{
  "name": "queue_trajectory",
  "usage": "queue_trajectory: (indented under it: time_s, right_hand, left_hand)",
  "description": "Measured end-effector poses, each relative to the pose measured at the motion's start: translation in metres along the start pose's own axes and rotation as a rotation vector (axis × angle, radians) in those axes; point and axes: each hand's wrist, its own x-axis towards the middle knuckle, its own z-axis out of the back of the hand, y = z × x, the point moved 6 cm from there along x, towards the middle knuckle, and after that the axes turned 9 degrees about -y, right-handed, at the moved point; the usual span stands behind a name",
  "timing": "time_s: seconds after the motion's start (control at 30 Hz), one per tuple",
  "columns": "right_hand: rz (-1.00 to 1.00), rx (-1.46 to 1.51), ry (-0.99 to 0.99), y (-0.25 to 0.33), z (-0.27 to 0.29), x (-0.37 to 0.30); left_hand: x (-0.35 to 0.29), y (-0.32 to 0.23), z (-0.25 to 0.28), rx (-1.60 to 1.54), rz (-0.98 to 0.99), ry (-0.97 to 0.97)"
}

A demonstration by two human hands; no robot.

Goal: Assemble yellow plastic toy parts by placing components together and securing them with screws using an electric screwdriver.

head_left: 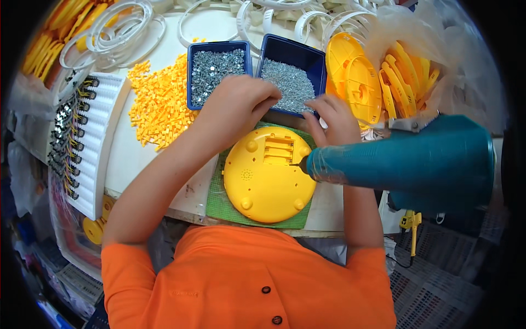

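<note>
My left hand (239, 104) reaches over the front of a blue bin of small silvery screws (286, 82). Its fingers are pinched together, and whatever they hold is hidden. At that bin's front right corner is my right hand (335, 118), fingers bent and thumb apart, with nothing visible between them. Below both hands a round yellow plastic housing (263, 186) lies on a green mat (215, 203), its battery compartment (279, 149) facing up. A teal power screwdriver (405, 159) extends in from the right across my right forearm, its dark bit close to the compartment's lower right corner.
Left of the screws stands another blue bin of metal pieces (211, 68). Small yellow parts (159, 104) are heaped beside it. A white foam tray (104, 137) with wired components is at far left. Yellow covers (353, 77) and white rings (123, 27) lie further back.
</note>
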Motion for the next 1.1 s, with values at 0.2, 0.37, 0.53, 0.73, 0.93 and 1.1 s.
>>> queue_trajectory:
  time_s: [0.2,0.37,0.53,0.73,0.93,1.1]
  right_hand:
    - [0.105,-0.133,0.124,-0.009,-0.038,0.053]
    - [0.134,-0.089,0.041,-0.013,-0.029,0.052]
    - [-0.099,0.060,-0.008,-0.019,-0.014,0.036]
    - [-0.166,0.145,0.122,-0.005,0.013,0.005]
    - [-0.081,0.220,0.258,0.006,0.005,-0.023]
    - [-0.057,0.165,0.206,0.005,0.004,-0.021]
  left_hand:
    - [-0.056,-0.031,0.034,-0.031,0.215,0.069]
    - [-0.094,-0.056,0.030,-0.078,0.048,0.157]
    - [-0.105,-0.067,0.024,0.047,-0.091,0.219]
    - [-0.099,-0.064,0.035,-0.020,-0.161,0.261]
    - [-0.014,-0.033,0.022,0.099,-0.209,0.005]
    - [0.026,0.015,-0.022,0.464,-0.244,0.011]
